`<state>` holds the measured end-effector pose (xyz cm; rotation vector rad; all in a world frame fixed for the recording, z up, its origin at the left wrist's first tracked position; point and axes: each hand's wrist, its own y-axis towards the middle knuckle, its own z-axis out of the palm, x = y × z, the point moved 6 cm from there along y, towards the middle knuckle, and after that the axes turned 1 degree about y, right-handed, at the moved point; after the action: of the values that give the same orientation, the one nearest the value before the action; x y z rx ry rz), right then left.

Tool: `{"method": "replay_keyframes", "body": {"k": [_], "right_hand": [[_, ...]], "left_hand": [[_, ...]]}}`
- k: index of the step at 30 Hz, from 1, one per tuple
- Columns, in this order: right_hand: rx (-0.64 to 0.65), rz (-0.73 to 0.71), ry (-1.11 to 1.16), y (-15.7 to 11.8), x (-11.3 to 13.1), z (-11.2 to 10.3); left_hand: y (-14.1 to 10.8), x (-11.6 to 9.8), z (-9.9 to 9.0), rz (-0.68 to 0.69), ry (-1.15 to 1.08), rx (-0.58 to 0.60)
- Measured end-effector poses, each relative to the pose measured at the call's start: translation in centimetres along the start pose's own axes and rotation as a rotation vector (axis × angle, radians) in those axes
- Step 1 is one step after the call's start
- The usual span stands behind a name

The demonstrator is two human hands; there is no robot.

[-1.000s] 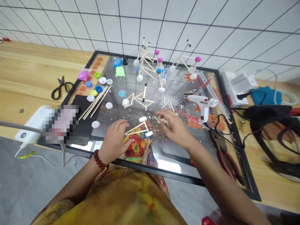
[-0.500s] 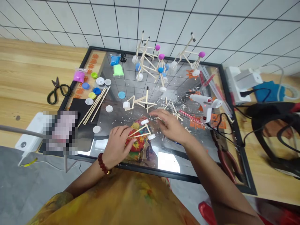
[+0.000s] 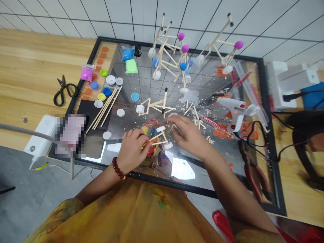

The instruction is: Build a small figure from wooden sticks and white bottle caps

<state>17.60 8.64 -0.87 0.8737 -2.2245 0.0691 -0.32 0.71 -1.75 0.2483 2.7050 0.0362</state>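
My left hand (image 3: pixel 134 148) pinches the near ends of a small frame of wooden sticks (image 3: pixel 158 137) between thumb and fingers. Two white caps (image 3: pixel 168 145) sit on the frame's far end like wheels. Just right of it, my right hand (image 3: pixel 186 135) hovers over the glass, fingers bent and apart from the thumb; I see nothing clearly held. Beyond both hands lies another stick assembly (image 3: pixel 157 106), with a black-tipped stick standing up and a white cap at its left. Cut stick pieces (image 3: pixel 196 114) lie past my right hand.
Finished-looking stick models (image 3: pixel 167 57) with coloured balls stand at the back. A white glue gun (image 3: pixel 238 109) and red-handled pliers (image 3: pixel 255 175) lie right. On the left are long sticks (image 3: pixel 103 108), loose caps (image 3: pixel 120 112), scissors (image 3: pixel 63 91) and a power bank-like white box (image 3: pixel 43 133).
The camera view has shifted, so the table items appear displaced. My left hand still holds the stick frame, its thumb now closer against the sticks. My right hand's fingers are more bent.
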Motion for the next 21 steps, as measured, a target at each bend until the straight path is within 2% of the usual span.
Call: {"method": "replay_keyframes", "body": {"k": [3,5,8,12,21], "right_hand": [[-0.13,0.155,-0.058,-3.1,0.8,-0.2],[-0.174,0.238,-0.078,-5.0,1.3,0.8],[-0.248,0.271,-0.151,-6.6,1.5,2.6],[-0.299,0.242,-0.199,-6.6,1.4,3.7],[-0.318,0.224,-0.236,-6.5,1.6,3.2]], "left_hand": [[0.4,0.0,0.0,0.001,-0.029,0.002],[0.6,-0.1,0.1,0.01,-0.04,0.015],[1.0,-0.2,0.4,0.024,-0.04,0.039],[1.2,-0.4,0.5,0.03,-0.05,0.052],[1.2,-0.5,0.6,0.046,-0.034,0.069]]}}
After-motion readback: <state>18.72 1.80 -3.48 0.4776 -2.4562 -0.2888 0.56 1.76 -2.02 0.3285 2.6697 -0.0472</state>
